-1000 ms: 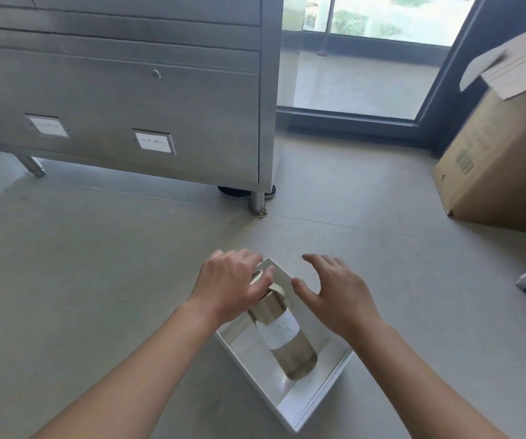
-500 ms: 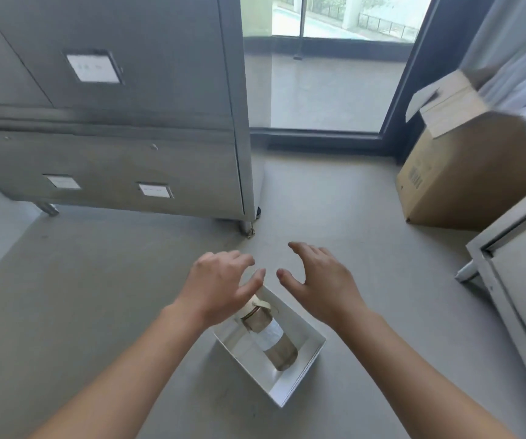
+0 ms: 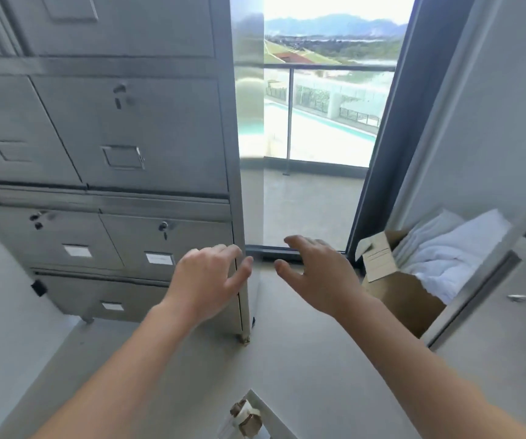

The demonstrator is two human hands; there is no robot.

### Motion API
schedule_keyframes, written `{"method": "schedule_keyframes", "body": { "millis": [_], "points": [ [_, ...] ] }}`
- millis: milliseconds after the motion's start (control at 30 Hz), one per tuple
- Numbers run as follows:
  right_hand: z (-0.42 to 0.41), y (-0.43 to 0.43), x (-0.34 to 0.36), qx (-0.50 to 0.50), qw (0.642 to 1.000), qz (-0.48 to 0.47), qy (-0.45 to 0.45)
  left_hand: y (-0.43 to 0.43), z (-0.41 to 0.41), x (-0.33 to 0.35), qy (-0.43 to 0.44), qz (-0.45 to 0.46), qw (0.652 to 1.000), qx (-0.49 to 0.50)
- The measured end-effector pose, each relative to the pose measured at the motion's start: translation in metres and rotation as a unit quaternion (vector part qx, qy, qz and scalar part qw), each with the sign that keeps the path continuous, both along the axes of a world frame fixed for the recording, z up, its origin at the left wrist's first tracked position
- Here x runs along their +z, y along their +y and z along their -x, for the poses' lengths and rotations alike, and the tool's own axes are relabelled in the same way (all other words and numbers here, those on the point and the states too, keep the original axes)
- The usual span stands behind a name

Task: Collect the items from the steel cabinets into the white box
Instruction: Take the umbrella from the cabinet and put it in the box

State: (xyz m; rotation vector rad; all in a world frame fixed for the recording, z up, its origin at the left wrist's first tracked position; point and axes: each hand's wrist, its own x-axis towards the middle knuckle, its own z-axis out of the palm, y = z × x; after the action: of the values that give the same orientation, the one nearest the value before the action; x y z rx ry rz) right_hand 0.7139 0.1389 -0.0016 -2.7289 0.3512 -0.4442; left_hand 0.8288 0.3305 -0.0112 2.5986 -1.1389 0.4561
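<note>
Steel drawer fronts of the cabinet (image 3: 147, 147) were seen filling the left of the view, every one shut, with small white labels on the lower ones. The left hand (image 3: 206, 280) was held in the air in front of the cabinet's right corner, its fingers (image 3: 223, 251) loosely spread and slightly bent, with nothing held in them. The right hand (image 3: 315, 274) was held just beside it and apart from it, its fingers likewise spread and nothing gripped. The white box (image 3: 263, 407) was seen only in part at the bottom edge, set on the floor (image 3: 303, 359) between the two forearms and well below the hands. A brown bottle (image 3: 246, 418) with a white label lay inside it, cut off by the frame. At the right an open cardboard box (image 3: 404, 296) holding white cloth (image 3: 445, 258) was seen on the floor, beside a second steel cabinet (image 3: 493, 359)
</note>
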Motion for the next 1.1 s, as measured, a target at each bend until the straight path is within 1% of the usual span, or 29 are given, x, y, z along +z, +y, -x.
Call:
{"method": "schedule_keyframes", "body": {
  "millis": [67,133,267,333,467,533,600,667,733,867,967,1100],
  "points": [
    [0.008,0.003,0.046,0.003,1.000,0.004,0.002,0.003,0.009,0.046,-0.016,0.004,1.000,-0.008],
    [0.016,0.006,0.074,0.007,1.000,0.018,0.003,0.007,0.018,0.074,-0.031,0.006,0.999,-0.010],
    [0.041,0.008,0.092,-0.012,1.000,0.016,-0.009,0.014,0.035,0.090,-0.032,0.020,0.999,-0.008],
    [0.058,0.004,0.094,-0.031,0.999,0.014,-0.025,0.009,0.042,0.091,-0.028,0.021,0.999,-0.024],
    [0.106,-0.014,0.097,-0.105,0.994,0.009,-0.035,-0.030,0.059,0.093,-0.004,0.046,0.993,-0.112],
    [0.138,-0.025,0.098,-0.163,0.986,0.007,-0.026,-0.062,0.072,0.095,0.013,0.053,0.984,-0.169],
    [0.173,-0.034,0.098,-0.230,0.973,0.009,-0.026,-0.096,0.087,0.097,0.008,0.050,0.971,-0.232],
    [0.210,-0.037,0.098,-0.307,0.951,0.009,-0.030,-0.128,0.108,0.101,0.012,0.062,0.950,-0.305],
    [0.249,-0.032,0.098,-0.386,0.922,-0.001,-0.041,-0.155,0.134,0.102,0.029,0.074,0.923,-0.378],
    [0.328,0.002,0.099,-0.516,0.855,0.000,-0.046,-0.191,0.204,0.099,0.036,0.072,0.858,-0.508],
    [0.390,0.047,0.102,-0.600,0.798,0.004,-0.054,-0.197,0.270,0.101,0.034,0.065,0.808,-0.585],
    [0.467,0.122,0.112,-0.689,0.723,0.007,-0.048,-0.179,0.363,0.109,0.010,0.067,0.739,-0.670]
  ]
}}
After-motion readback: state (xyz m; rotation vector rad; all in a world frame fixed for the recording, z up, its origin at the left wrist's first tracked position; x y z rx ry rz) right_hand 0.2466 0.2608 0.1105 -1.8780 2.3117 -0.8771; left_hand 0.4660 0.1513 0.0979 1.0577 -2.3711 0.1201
